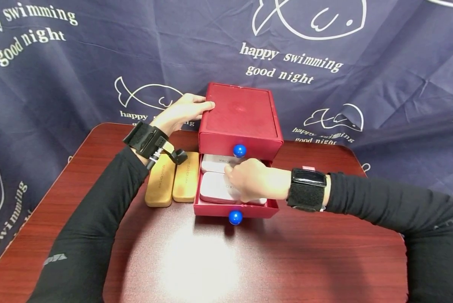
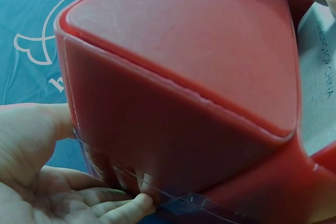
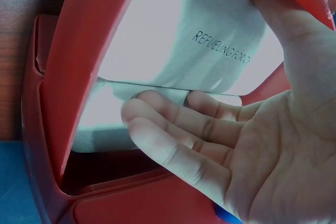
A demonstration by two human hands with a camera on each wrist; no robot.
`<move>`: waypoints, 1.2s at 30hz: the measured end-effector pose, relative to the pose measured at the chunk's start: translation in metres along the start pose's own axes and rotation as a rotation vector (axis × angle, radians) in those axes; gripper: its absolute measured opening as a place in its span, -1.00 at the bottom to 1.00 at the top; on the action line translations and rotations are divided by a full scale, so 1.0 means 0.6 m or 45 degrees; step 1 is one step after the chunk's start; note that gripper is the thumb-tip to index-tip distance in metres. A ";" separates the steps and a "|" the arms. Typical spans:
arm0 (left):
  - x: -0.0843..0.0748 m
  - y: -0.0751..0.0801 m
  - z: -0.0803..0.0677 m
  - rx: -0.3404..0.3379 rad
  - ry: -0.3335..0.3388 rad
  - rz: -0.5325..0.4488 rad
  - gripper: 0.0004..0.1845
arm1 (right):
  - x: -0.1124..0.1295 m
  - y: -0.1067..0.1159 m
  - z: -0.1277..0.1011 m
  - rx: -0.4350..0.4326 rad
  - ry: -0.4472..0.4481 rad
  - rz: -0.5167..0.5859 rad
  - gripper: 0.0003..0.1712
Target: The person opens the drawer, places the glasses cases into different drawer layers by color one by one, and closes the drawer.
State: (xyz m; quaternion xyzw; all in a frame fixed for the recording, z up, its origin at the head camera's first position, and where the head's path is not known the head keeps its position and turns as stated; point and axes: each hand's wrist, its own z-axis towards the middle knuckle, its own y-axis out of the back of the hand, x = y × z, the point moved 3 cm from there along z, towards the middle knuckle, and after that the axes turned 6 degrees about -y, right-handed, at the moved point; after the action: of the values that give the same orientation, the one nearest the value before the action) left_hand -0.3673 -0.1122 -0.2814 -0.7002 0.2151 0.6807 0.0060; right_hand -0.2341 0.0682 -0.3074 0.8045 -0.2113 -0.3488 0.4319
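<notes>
A red two-drawer box [image 1: 241,111] stands toward the back of the table, its lower drawer [image 1: 215,209] pulled out. My left hand [image 1: 181,110] holds its left rear edge, thumb over the top and the other fingers against the side. Inside the drawer lie two oblong white cases with printed lettering. My right hand [image 1: 252,179] reaches in over the front white case [image 3: 189,35], thumb by its front edge and curled fingers at its back edge. Those fingers dip between it and the rear white case [image 3: 102,119]. Firmness of this hold is hard to judge.
Two gold cases [image 1: 161,181] lie side by side left of the drawer. Blue round knobs [image 1: 235,217] stick out from both drawer fronts. Dark blue printed cloth [image 1: 218,42] hangs behind the reddish wooden table [image 1: 305,261].
</notes>
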 end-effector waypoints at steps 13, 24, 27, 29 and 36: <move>0.004 0.003 0.004 -0.007 0.006 0.004 -0.44 | -0.019 0.005 -0.015 0.027 -0.010 0.169 -0.50; 0.005 0.004 0.005 -0.007 0.001 0.003 -0.44 | -0.024 0.015 -0.050 -0.332 0.057 0.134 -0.48; 0.004 0.004 0.005 -0.008 0.001 0.006 -0.44 | -0.020 0.017 -0.065 -0.495 0.086 0.132 -0.54; 0.003 0.004 0.005 -0.005 0.003 0.007 -0.43 | -0.017 0.017 -0.073 -0.547 0.101 0.153 -0.58; 0.003 0.002 0.004 0.002 0.011 0.001 -0.43 | -0.005 0.018 -0.097 -0.658 0.148 0.148 -0.58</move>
State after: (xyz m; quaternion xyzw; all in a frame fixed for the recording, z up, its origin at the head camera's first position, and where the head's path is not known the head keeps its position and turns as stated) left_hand -0.3703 -0.1132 -0.2830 -0.7031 0.2161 0.6774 0.0054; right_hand -0.1930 0.0962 -0.2749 0.6727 -0.1358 -0.3189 0.6537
